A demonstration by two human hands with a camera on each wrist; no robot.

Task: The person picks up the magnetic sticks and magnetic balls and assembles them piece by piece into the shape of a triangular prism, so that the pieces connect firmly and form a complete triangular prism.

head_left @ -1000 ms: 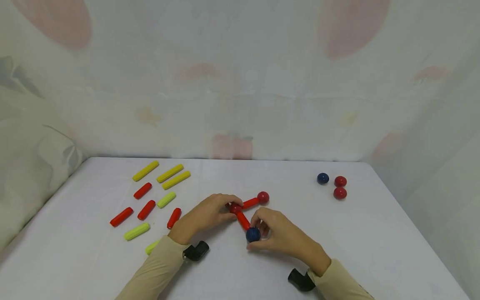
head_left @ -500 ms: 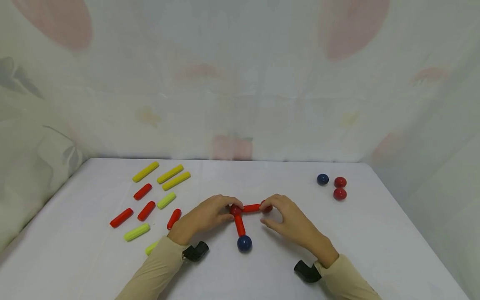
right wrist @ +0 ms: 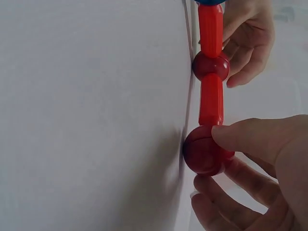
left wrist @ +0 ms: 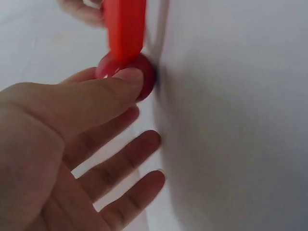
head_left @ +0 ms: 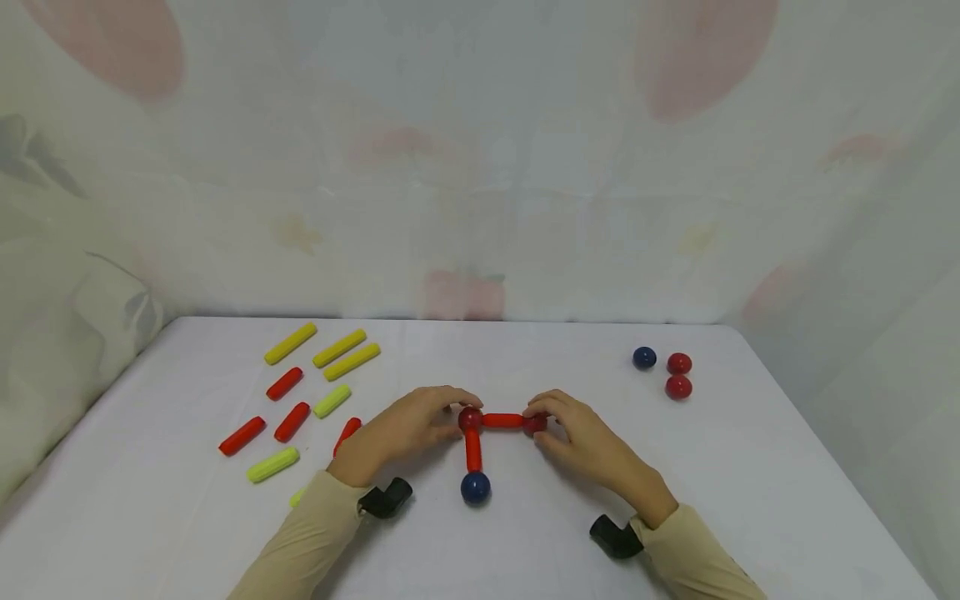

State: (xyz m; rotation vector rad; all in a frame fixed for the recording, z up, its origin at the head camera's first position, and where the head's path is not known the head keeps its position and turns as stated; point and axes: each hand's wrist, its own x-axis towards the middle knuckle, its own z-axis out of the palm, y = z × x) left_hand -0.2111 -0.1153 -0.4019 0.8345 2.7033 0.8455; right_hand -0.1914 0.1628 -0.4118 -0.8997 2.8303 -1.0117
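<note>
An L-shaped piece lies on the white table, made of two short red rods (head_left: pixel 473 452) and three balls. At its corner is a red ball (head_left: pixel 470 418), which my left hand (head_left: pixel 408 429) pinches between thumb and index finger while the other fingers are spread apart in the left wrist view. My right hand (head_left: pixel 588 437) holds the red ball (right wrist: pixel 207 150) at the right end, thumb on its near side and fingers behind. A dark blue ball (head_left: pixel 476 488) ends the rod that points toward me; neither hand touches it.
To the left lie several loose red rods (head_left: pixel 242 436), yellow rods (head_left: pixel 291 343) and shorter lime-green rods (head_left: pixel 273 464); my left forearm partly covers one. At the back right sit a blue ball (head_left: pixel 644 358) and two red balls (head_left: pixel 678 387). A patterned cloth (head_left: pixel 480 208) hangs behind the table.
My right hand has let go of the blue ball and gone to the right-end red ball. The L-shaped piece has turned clockwise, its blue ball swinging left. The left hand stays at the corner ball.
</note>
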